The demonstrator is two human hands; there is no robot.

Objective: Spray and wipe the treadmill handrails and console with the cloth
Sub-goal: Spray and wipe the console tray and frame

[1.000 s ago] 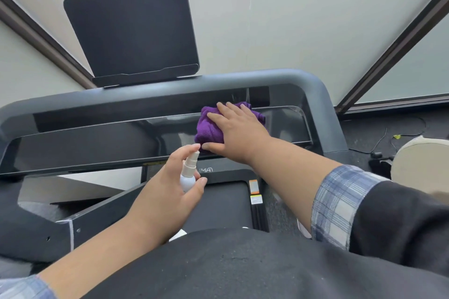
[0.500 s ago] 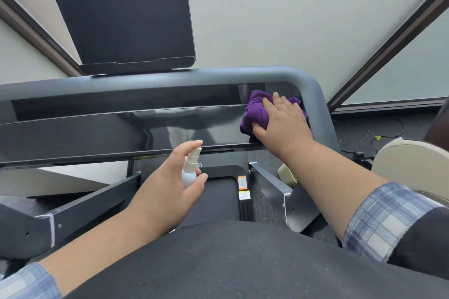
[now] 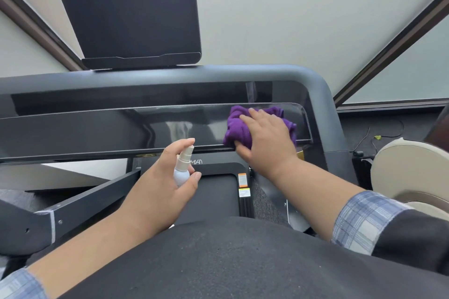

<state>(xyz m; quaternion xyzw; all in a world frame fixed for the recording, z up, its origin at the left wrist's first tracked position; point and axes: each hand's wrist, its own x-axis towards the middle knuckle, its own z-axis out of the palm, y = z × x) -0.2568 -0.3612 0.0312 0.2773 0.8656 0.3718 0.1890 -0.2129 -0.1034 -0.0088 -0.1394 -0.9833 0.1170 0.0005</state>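
Note:
A glossy black console panel (image 3: 121,128) runs across the treadmill under a curved grey handrail (image 3: 218,75). A bunched purple cloth (image 3: 237,131) lies on the panel's right end. My right hand (image 3: 267,138) presses flat on the cloth, fingers straight, thumb below the panel's lower edge. My left hand (image 3: 160,189) grips a small white spray bottle (image 3: 182,167) below the panel's middle, index finger raised over the nozzle. A black tablet holder (image 3: 131,12) stands above the handrail.
The treadmill belt (image 3: 209,199) and its dark side frame (image 3: 85,204) lie below the console. A beige rounded seat (image 3: 410,172) stands at the right, with cables (image 3: 369,138) on the dark floor. Pale walls rise behind.
My right hand carried the cloth rightward along the panel to its right end, then a little back to the left. My left hand with the bottle stayed about where it was.

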